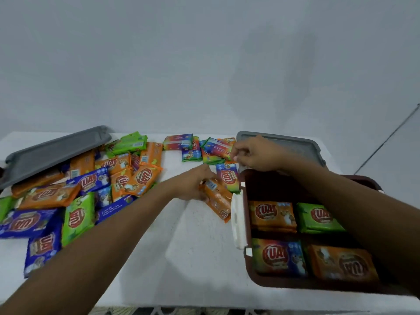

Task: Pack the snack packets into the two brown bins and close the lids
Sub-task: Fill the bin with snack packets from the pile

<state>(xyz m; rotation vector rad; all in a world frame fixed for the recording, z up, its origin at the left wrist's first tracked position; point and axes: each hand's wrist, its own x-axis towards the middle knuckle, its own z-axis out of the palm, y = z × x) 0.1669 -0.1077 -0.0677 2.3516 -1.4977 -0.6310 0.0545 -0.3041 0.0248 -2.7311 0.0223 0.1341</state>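
- Snack packets (79, 194), shiny plastic ones in orange, green and blue, lie in a big messy heap on the left of the flat white table (193, 258).
- A smaller heap (193, 146) lies at the far middle.
- The brown plastic bin (272, 284) sits open at the near right, with four packets flat inside, two by two.
- The left hand (193, 185) has its fingers curled round a long orange packet (218, 201).
- That packet lies just left of the bin, near the white clip (237, 219) on the bin's wall. Its long side runs from far left to near right.
- The right hand (256, 155) reaches over the bin and seems to pinch a bright far packet (223, 151) at the small heap's right edge.
- Both held packets must go right and nearer to reach the bin. I think the left hand's packet is closer.
- The packets look smooth, puffy and slippery.
- One flat grey lid (295, 144) stands behind the bin. Another grey lid (52, 153) leans on the left heap.
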